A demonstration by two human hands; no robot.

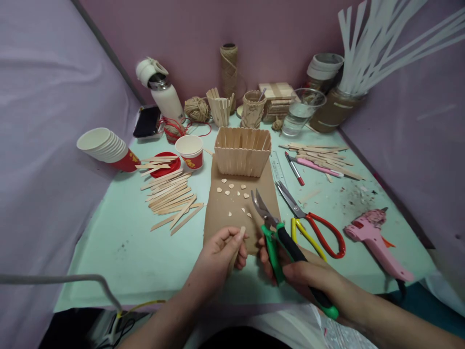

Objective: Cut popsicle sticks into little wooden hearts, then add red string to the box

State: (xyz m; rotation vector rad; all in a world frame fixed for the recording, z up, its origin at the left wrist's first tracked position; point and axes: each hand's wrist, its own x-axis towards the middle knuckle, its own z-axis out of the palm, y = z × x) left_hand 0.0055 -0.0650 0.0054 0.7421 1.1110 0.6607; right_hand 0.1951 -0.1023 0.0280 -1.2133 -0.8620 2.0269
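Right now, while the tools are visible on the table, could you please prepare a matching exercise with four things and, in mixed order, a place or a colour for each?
Things:
1. Pruning shears
2. Scissors
3. Glue gun
4. Wooden box

Places and colours:
A. Pink, near the right side of the table
B. Standing on the brown board
C. Held in the right hand
D. Red handles

Right pairs: 1-C, 2-D, 3-A, 4-B
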